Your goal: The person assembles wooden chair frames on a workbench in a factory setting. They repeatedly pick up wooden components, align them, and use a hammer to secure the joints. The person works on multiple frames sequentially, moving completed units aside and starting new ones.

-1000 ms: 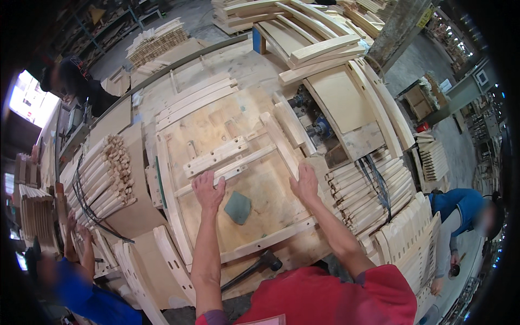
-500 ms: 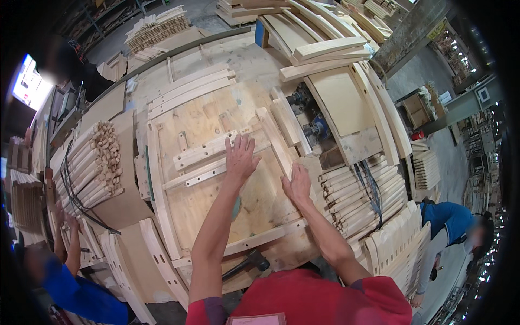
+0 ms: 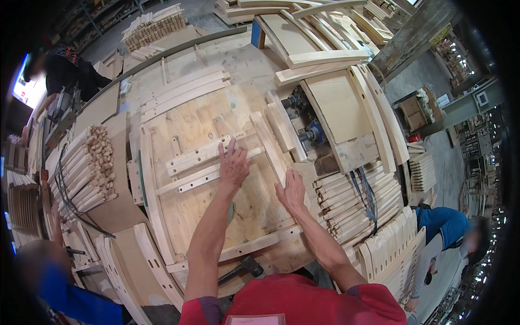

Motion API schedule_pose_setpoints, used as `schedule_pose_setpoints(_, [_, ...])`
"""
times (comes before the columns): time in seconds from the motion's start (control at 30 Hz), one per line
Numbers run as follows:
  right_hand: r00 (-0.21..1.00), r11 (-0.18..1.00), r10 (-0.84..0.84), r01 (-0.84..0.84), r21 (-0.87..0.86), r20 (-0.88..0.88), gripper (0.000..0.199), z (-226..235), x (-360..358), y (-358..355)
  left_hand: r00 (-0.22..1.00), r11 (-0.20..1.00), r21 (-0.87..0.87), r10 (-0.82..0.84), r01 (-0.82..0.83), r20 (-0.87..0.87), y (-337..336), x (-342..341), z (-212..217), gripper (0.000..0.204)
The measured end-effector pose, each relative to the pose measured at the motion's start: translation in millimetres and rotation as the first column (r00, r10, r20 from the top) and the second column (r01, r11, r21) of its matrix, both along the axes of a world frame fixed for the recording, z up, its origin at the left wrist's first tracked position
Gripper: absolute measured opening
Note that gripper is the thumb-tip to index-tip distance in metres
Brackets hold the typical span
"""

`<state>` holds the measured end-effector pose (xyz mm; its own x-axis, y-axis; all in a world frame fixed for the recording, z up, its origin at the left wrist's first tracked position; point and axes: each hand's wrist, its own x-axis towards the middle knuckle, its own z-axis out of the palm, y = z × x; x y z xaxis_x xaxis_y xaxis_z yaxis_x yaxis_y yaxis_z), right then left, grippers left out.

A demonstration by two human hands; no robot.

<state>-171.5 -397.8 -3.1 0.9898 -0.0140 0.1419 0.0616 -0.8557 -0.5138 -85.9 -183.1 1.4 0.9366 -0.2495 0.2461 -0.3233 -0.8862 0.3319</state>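
My left hand (image 3: 234,167) lies palm down with spread fingers across two pale wooden rails. Under its fingertips is the right end of the holed upper rail (image 3: 197,155); the palm rests by the holed lower rail (image 3: 200,180). My right hand (image 3: 292,189) has thumb and fingers around the near end of a slanting wooden rail (image 3: 265,138), which meets the other rails' right ends. These pieces lie on a plywood board (image 3: 254,200), bordered by a long left rail (image 3: 153,200) and a near rail (image 3: 260,240) with holes.
A black-headed mallet (image 3: 250,266) lies at the near edge. Bundled wooden sticks stand left (image 3: 89,173) and right (image 3: 352,200). Blue-bodied clamps (image 3: 313,134) sit beside a panel (image 3: 341,108). People in blue work at left (image 3: 81,292) and right (image 3: 447,222).
My left hand's fingers have spread and bent a little on the rails. My right hand remains at the slanting rail's end. The person at left has leaned nearer, and the view has shifted slightly.
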Motion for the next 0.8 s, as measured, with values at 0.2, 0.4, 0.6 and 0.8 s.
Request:
schedule_pose_setpoints(0.2, [1.000,0.999,-0.016,0.017,0.030,-0.019,0.069,-3.2,1.3,2.8,1.000,0.999,-0.044,0.003,-0.002,0.021,0.9,0.8,-5.8,0.035])
schedule_pose_setpoints(0.4, [0.999,0.998,0.011,-0.008,-0.064,0.053,0.065,-16.3,1.5,3.9,0.997,0.997,-0.075,-0.015,0.021,0.076,12.6,2.5,-7.0,0.040])
schedule_pose_setpoints(0.6, [0.995,0.998,-0.009,0.002,-0.064,-0.099,0.066,7.4,-0.9,4.7,0.913,0.926,-0.267,0.331,-0.266,0.240,72.8,-48.9,-11.1,0.036])
schedule_pose_setpoints(0.8, [0.901,0.931,0.322,-0.357,0.076,0.291,0.063,33.2,78.9,87.1,0.865,0.913,-0.120,0.407,-0.389,0.294,140.5,-127.6,-13.9,0.033])
